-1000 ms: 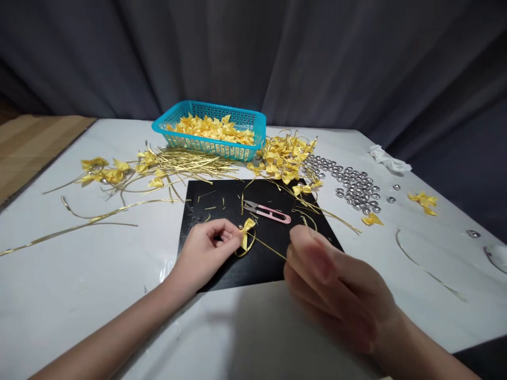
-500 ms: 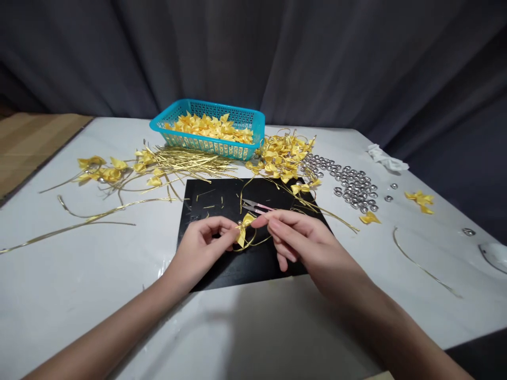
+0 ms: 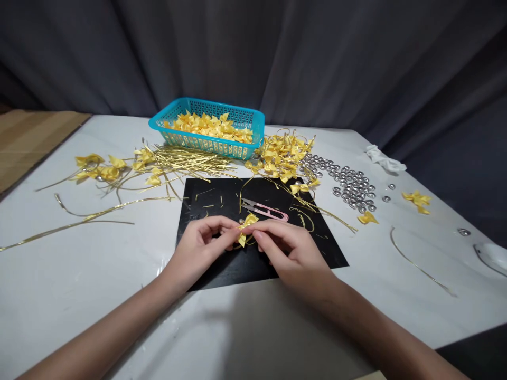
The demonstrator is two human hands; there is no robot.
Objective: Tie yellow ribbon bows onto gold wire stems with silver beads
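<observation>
Over a black mat (image 3: 237, 269), my left hand (image 3: 198, 245) pinches a yellow ribbon bow (image 3: 250, 218) between thumb and fingertips. A small silver bead shows at the bow, and gold cord loops below it. My right hand (image 3: 295, 250) is closed at the bow's right side, its index fingertip and thumb on the ribbon; exactly what sits between them is partly hidden. Just beyond my fingers lie pink-handled thread snips (image 3: 273, 212), with cut bits of gold cord around them.
A blue basket (image 3: 214, 139) of yellow bows stands at the back. Bundled gold cords (image 3: 186, 161) lie before it. To its right are a pile of corded bows (image 3: 283, 153) and several silver beads (image 3: 352, 187). A crumpled white cloth (image 3: 386, 159) lies farther right.
My right hand has moved left to the bow, and its fingers have closed in there. The snips' pink handle is now uncovered. My left hand stays on the bow.
</observation>
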